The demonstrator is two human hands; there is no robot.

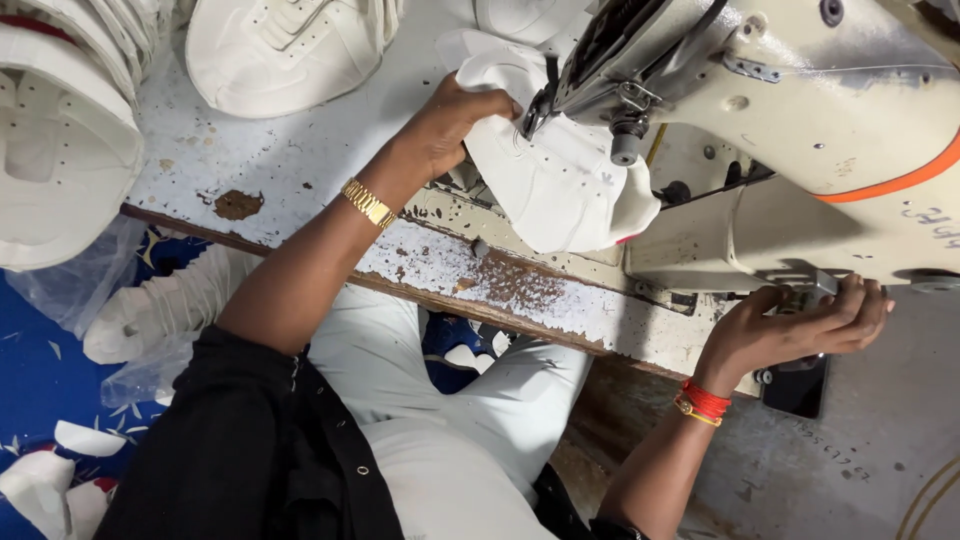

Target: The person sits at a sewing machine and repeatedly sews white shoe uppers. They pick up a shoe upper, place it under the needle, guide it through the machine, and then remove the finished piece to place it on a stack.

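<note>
My left hand (450, 125), with a gold watch on its wrist, grips the edge of a white shoe upper (560, 190) and holds it under the needle of a cream sewing machine (850, 100). The upper hangs over the machine's bed, and a small red tab shows at its lower edge. My right hand (800, 325), with red thread bands on its wrist, curls around a metal part at the machine's lower side. What exactly it grasps is partly hidden by the fingers.
The worn white table (250, 160) has flaking paint. White shoe uppers are stacked at the far left (60, 150) and another lies at the top (280, 50). Below the table edge, a clear plastic bag (150, 310) of white pieces and white scraps lie on blue flooring.
</note>
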